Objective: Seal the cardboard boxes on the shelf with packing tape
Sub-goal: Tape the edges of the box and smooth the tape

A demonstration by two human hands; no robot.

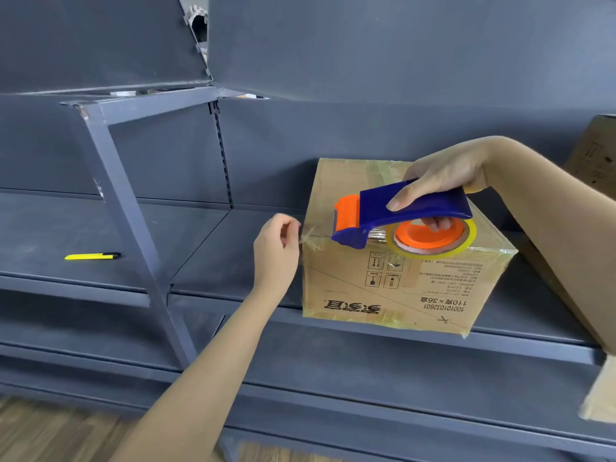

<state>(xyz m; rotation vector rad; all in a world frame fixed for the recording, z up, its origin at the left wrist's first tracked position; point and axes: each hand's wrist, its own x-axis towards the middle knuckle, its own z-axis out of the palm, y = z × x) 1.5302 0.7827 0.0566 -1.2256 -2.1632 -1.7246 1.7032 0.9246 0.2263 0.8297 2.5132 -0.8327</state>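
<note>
Through the head camera I see the cardboard box sitting on the grey shelf, with clear tape shining along its edges. My right hand grips the blue tape dispenser, thumb on top and fingers curled under into the roll, so its orange cutter end sits at the box's upper front edge. My left hand pinches the loose tape end at the box's left corner, I judge to anchor it while the strip runs out. A yellow pen-like tool lies well apart to the left, and another box stands at the right.
</note>
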